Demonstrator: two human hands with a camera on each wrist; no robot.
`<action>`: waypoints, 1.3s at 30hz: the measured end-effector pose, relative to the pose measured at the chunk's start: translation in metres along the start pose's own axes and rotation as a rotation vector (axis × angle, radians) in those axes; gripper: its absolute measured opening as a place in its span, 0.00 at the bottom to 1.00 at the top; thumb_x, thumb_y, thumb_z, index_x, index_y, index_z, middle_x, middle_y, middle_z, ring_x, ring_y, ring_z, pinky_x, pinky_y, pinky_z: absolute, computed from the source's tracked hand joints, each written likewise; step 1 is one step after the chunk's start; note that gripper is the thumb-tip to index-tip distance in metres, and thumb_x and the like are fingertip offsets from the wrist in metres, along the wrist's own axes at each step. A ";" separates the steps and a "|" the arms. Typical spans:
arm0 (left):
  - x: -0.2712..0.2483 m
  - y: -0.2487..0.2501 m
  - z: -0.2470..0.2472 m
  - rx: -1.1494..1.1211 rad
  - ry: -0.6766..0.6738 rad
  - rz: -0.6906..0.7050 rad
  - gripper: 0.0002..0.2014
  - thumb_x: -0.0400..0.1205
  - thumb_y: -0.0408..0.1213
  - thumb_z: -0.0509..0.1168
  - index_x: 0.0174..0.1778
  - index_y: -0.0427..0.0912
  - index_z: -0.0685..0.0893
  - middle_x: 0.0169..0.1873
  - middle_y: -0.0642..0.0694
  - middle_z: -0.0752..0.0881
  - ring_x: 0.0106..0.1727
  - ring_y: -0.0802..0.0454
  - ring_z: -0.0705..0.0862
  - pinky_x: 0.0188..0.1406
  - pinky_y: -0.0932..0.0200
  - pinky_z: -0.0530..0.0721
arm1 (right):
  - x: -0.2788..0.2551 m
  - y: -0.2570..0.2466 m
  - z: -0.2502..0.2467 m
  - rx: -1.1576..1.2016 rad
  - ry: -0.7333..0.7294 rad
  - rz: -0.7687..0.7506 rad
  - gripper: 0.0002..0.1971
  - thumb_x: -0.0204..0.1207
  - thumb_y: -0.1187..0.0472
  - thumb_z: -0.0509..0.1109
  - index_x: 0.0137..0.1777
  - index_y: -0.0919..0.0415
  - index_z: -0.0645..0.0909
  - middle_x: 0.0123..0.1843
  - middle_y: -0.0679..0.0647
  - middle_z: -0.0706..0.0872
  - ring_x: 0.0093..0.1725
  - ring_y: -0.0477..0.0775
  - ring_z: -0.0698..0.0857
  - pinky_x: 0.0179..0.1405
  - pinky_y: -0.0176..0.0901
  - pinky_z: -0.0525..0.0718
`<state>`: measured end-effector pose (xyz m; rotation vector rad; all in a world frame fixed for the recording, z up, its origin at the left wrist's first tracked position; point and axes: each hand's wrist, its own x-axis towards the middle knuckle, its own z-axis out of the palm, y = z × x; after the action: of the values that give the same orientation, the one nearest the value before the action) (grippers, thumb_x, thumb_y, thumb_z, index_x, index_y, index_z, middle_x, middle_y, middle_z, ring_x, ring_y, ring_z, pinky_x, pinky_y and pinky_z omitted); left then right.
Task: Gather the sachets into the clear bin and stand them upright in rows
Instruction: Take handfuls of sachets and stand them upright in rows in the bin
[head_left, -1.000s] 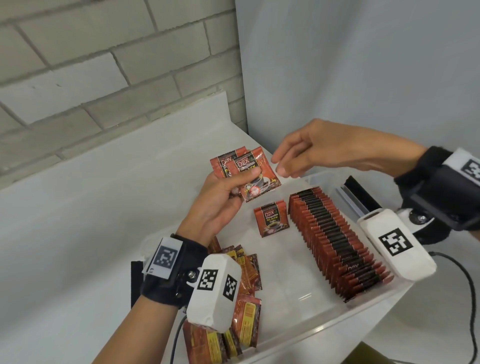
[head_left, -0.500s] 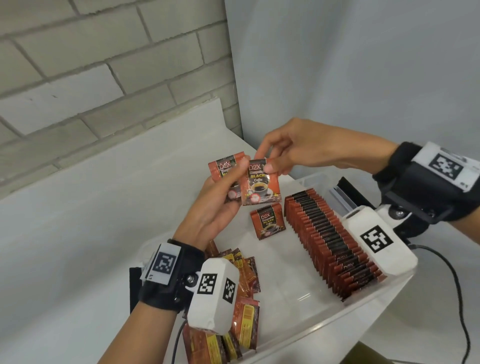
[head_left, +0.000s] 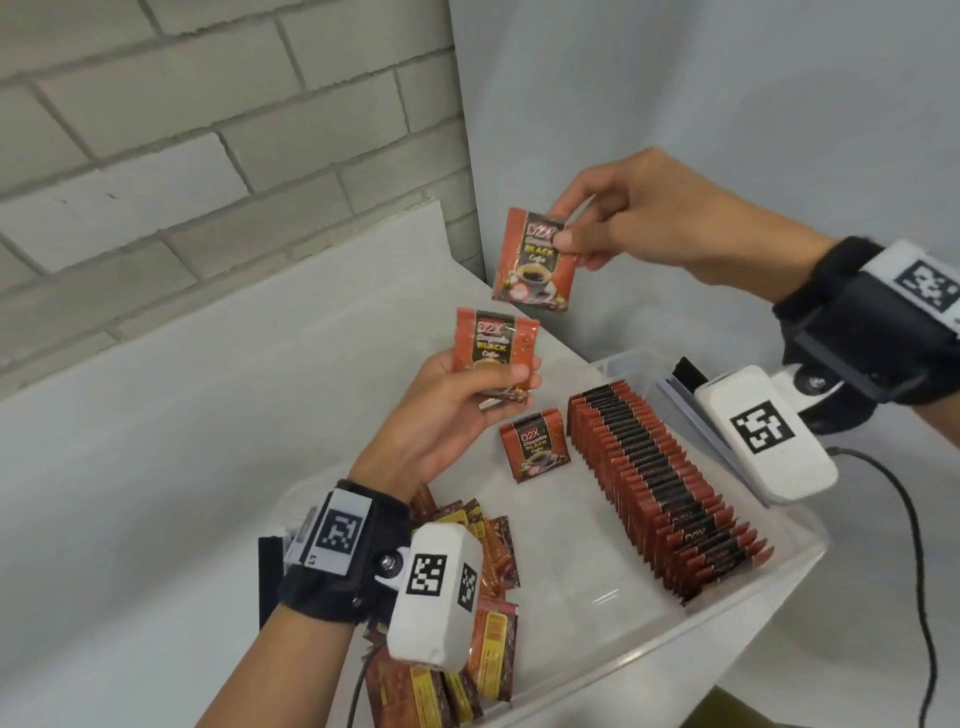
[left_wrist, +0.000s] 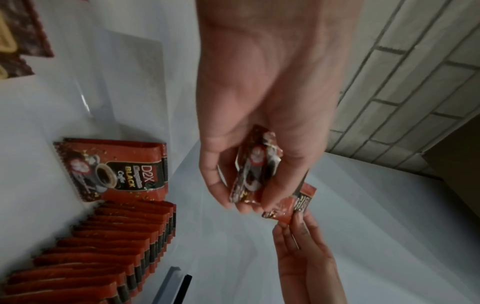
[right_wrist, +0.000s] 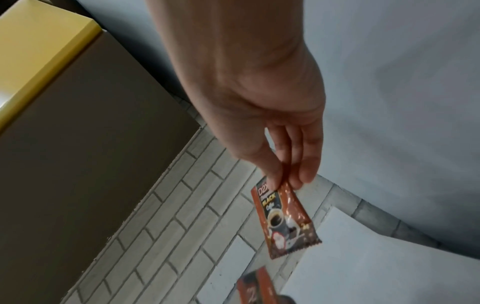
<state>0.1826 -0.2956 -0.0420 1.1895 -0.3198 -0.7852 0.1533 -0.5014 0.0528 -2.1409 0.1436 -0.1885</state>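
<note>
My right hand (head_left: 563, 228) (right_wrist: 288, 176) pinches the top edge of one red-and-black coffee sachet (head_left: 535, 262) (right_wrist: 283, 220), which hangs in the air above the clear bin (head_left: 748, 597). Lower and to the left, my left hand (head_left: 498, 374) (left_wrist: 249, 185) grips a small stack of sachets (head_left: 493, 348) (left_wrist: 255, 168) by its lower part. Inside the bin a long row of upright sachets (head_left: 660, 478) (left_wrist: 103, 246) runs along the right side. A short upright pair (head_left: 535, 444) (left_wrist: 116, 170) stands beside the row's far end.
A heap of loose sachets (head_left: 483, 613) lies in the bin's near left corner, partly under my left wrist. The bin sits on a white table (head_left: 156, 467) against a grey brick wall (head_left: 208, 130). A black cable (head_left: 914, 545) hangs at the right.
My right hand has drawn one sachet off the stack in my left hand and lifted it up and to the right. The left hand keeps the remaining stack.
</note>
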 end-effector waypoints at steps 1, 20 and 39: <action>0.000 -0.001 0.001 0.017 -0.010 -0.007 0.14 0.71 0.28 0.70 0.53 0.33 0.84 0.42 0.43 0.90 0.43 0.52 0.89 0.46 0.59 0.87 | -0.002 -0.003 0.003 0.010 -0.051 -0.002 0.04 0.76 0.66 0.74 0.46 0.57 0.84 0.38 0.58 0.90 0.32 0.46 0.86 0.37 0.34 0.88; -0.009 0.009 0.006 0.248 -0.001 -0.035 0.17 0.70 0.40 0.72 0.54 0.38 0.86 0.47 0.42 0.91 0.49 0.47 0.90 0.51 0.57 0.88 | -0.016 -0.003 0.019 0.025 -0.405 0.098 0.07 0.69 0.61 0.78 0.44 0.63 0.87 0.37 0.56 0.92 0.36 0.51 0.90 0.38 0.34 0.89; -0.029 0.042 0.010 0.886 0.124 0.024 0.12 0.71 0.45 0.77 0.48 0.47 0.89 0.37 0.50 0.89 0.37 0.58 0.86 0.38 0.64 0.84 | -0.025 0.013 0.033 -0.235 -0.567 0.038 0.04 0.70 0.61 0.80 0.44 0.55 0.91 0.34 0.46 0.92 0.34 0.44 0.90 0.42 0.33 0.89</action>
<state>0.1718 -0.2761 0.0050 2.0478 -0.6099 -0.5419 0.1344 -0.4768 0.0224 -2.3352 -0.1308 0.4783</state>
